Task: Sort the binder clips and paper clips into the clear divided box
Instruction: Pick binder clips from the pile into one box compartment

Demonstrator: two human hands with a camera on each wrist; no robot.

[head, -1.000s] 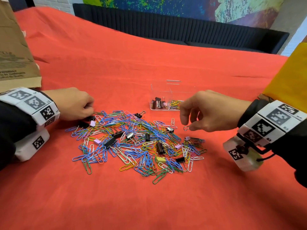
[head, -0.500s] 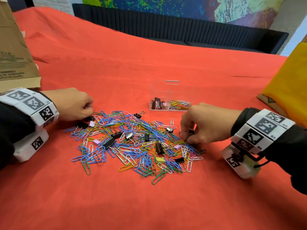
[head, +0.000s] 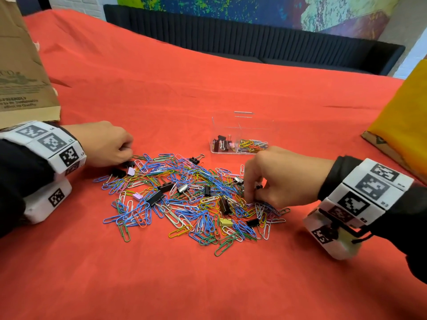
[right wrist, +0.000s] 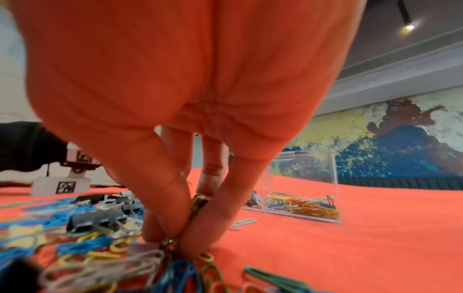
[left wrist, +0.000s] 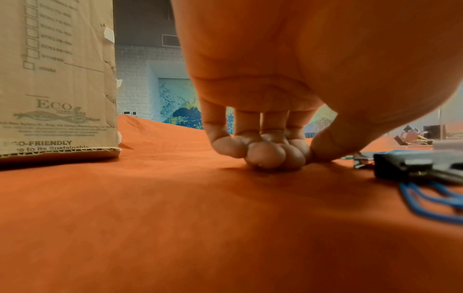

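Note:
A heap of coloured paper clips mixed with binder clips lies on the red cloth. Behind it stands the clear divided box; its left cell holds binder clips, its right cell paper clips. My right hand is down in the heap's right side, thumb and fingers pinching a small binder clip with more clips at the fingertips. At the heap's left edge my left hand rests on the cloth with fingers curled under, nothing seen in it.
A brown cardboard box stands at the back left, close to my left wrist. A yellow padded envelope lies at the right. A dark sofa runs behind the table. Red cloth stretches bare in front of the heap.
My right hand came down from above the heap near the box into the heap's right side and closed on a clip there. The left hand stayed put.

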